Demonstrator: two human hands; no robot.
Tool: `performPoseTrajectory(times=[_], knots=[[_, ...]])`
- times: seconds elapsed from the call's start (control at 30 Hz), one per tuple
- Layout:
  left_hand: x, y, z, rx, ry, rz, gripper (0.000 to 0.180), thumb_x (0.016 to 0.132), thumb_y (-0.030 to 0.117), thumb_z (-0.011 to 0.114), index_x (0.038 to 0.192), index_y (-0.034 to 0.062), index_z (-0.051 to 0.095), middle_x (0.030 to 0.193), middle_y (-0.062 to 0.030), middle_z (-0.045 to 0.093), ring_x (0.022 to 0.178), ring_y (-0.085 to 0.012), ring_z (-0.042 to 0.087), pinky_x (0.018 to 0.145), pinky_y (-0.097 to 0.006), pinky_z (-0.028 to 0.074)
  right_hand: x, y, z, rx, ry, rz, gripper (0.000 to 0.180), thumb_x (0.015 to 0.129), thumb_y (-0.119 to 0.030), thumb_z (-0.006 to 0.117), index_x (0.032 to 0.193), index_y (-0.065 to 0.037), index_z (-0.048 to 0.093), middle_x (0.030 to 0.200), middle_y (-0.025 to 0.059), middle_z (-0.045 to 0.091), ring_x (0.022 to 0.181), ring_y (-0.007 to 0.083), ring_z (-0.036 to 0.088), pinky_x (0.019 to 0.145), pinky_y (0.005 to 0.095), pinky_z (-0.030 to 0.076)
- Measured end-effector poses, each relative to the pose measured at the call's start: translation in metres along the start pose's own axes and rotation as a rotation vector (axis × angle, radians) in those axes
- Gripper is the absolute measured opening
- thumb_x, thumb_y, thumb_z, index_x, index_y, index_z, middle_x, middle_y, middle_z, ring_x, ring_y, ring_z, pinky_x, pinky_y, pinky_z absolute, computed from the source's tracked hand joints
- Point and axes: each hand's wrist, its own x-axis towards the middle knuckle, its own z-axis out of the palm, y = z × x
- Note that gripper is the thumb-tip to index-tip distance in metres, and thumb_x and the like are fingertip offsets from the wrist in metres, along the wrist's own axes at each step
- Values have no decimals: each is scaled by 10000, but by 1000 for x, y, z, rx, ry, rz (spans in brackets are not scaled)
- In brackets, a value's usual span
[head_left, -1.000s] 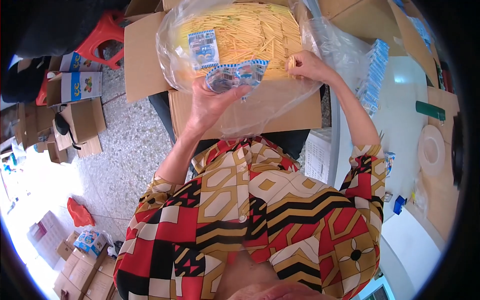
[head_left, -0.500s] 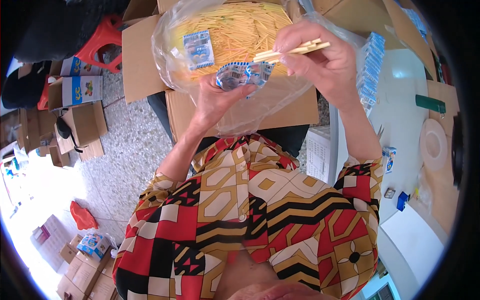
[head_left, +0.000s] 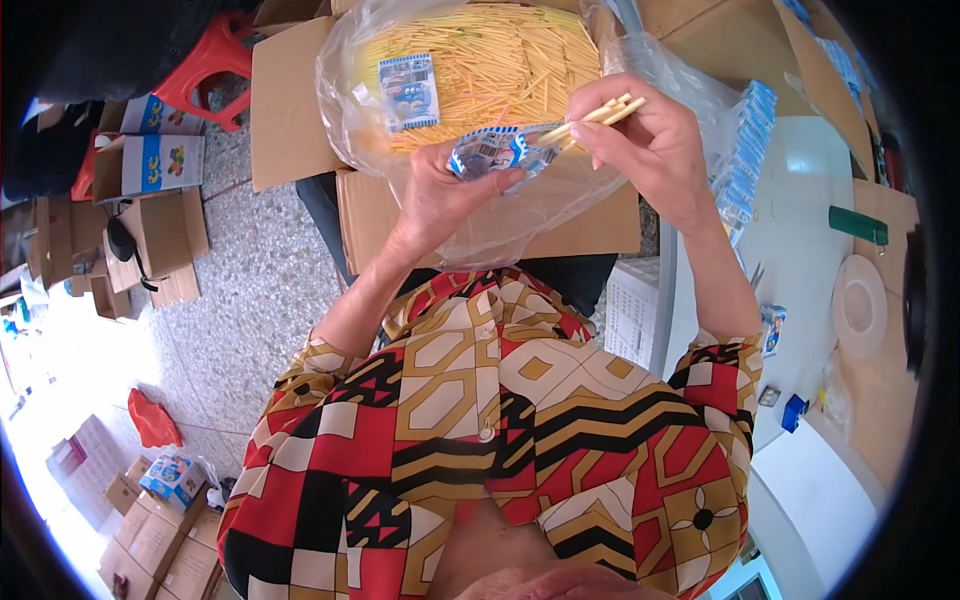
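My left hand (head_left: 445,195) is closed on a small blue-and-clear printed packet (head_left: 490,155), its thumb across the front. Between the thumb and fingers of my right hand (head_left: 650,150) is a bundle of thin pale yellow sticks (head_left: 610,112). The bundle's left ends are at the packet's right-hand edge; whether they are inside it I cannot tell. Beneath both hands, a cardboard box (head_left: 375,225) lined with a clear plastic bag (head_left: 345,100) holds a heap of similar sticks (head_left: 500,60). Another blue packet (head_left: 408,92) lies flat on the heap's left side.
Right of the box, a strip of blue packets (head_left: 745,150) hangs by a pale table (head_left: 800,200) with a green object (head_left: 858,225) and a round disc (head_left: 860,305). Left are a red stool (head_left: 205,70) and open cartons (head_left: 160,165); stacked boxes (head_left: 165,540) stand lower left.
My right hand has moved down, bringing the sticks' ends to the packet. The packet has turned and shifted slightly right in my left hand.
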Motion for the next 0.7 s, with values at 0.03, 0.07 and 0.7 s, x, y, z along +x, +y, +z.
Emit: performPoseTrajectory(times=[0.03,0.07,0.7], knots=[[0,-3,-2,76,-1,30,133,737,61,707,854,12,669,728,16,641,643,-21,522,578,-198,442,1,-3,-1,1,3,1,91,827,6,580,914,-20,582,862,39,581,683,50,509,556,187,427],[1,-3,-4,77,-7,29,133,737,61,707,854,12,669,728,16,641,643,-21,522,578,-198,442,1,-5,-3,-46,-27,71,75,833,-22,583,907,-27,582,831,18,572,670,40,500,548,184,416],[12,8,-6,715,-77,558,253,586,-68,664,824,12,633,771,-83,615,689,-239,621,596,-305,485,14,-19,-13,-106,-151,116,64,834,-77,593,886,-40,591,761,-14,548,611,33,472,530,181,401]])
